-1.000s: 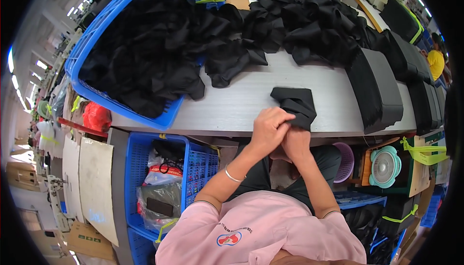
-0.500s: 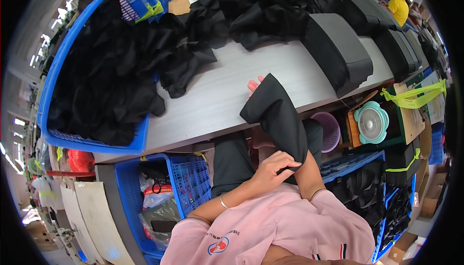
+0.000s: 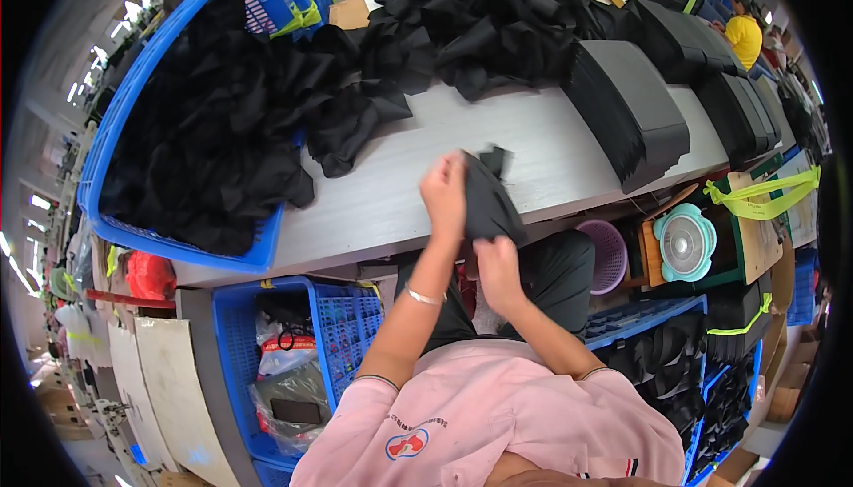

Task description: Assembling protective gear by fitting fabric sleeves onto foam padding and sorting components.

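In front of me, at the table's near edge, a black fabric piece (image 3: 490, 198) is stretched between both hands. My left hand (image 3: 443, 192) is closed on its upper left corner. Lower down, my right hand (image 3: 499, 267) grips the bottom edge, its fingers partly blurred. A small flap of the cloth sticks out past the upper end. To the left, a heap of loose black fabric pieces (image 3: 204, 123) fills a blue plastic basket (image 3: 262, 251) and spills onto the grey table (image 3: 391, 163). On the right stands a neat stack of flat black pieces (image 3: 626, 109).
More black stacks (image 3: 733, 114) line the table's far right. Below the table are a blue crate (image 3: 351, 331) with plastic bags, a purple bin (image 3: 604, 256), a turquoise fan (image 3: 687, 243) and a crate of black pieces (image 3: 657, 345). Another person in yellow (image 3: 745, 38) sits far right.
The black fabric piece has come off my right forearm and hand. My left hand has moved up and forward to its upper corner; my right hand has drawn back to its lower edge.
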`<state>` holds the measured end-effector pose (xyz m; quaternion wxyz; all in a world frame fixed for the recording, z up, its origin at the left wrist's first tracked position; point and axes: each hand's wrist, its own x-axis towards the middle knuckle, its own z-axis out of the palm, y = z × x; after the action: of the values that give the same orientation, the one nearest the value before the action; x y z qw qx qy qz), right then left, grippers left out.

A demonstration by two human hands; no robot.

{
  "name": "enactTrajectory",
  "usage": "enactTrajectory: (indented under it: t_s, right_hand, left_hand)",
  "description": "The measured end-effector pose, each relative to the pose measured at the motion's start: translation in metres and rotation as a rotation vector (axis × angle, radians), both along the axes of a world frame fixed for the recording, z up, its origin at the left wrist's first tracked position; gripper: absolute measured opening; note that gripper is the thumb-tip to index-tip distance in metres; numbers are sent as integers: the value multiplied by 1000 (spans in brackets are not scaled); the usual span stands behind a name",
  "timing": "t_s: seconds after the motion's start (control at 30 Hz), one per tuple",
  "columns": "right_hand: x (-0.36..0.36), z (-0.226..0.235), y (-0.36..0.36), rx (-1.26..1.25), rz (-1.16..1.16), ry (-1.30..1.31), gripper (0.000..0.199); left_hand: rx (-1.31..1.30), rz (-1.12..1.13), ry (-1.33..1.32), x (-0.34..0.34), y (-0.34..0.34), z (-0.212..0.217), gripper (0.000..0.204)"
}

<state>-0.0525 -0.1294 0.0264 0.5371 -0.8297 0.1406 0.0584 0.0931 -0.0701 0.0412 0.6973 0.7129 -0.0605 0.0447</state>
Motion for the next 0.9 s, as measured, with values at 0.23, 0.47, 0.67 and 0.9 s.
enactTrajectory:
  t_s: [0.23, 0.47, 0.67, 0.9]
  right_hand:
    - [-55, -12, -30, 629, -147, -329, 35]
    - [5, 40, -34, -76, -408, -759, 60]
    - [3, 6, -63, 379, -416, -404, 25]
    - [-11, 41, -35, 1299, -138, -102, 31]
  left_hand:
    - [-279, 108, -37, 35, 31, 19, 20]
    - [94, -319, -280, -80, 12, 55, 5]
    - [74, -220, -339, -86, 26, 53, 4]
    - [-221, -154, -44, -49, 48, 10, 17]
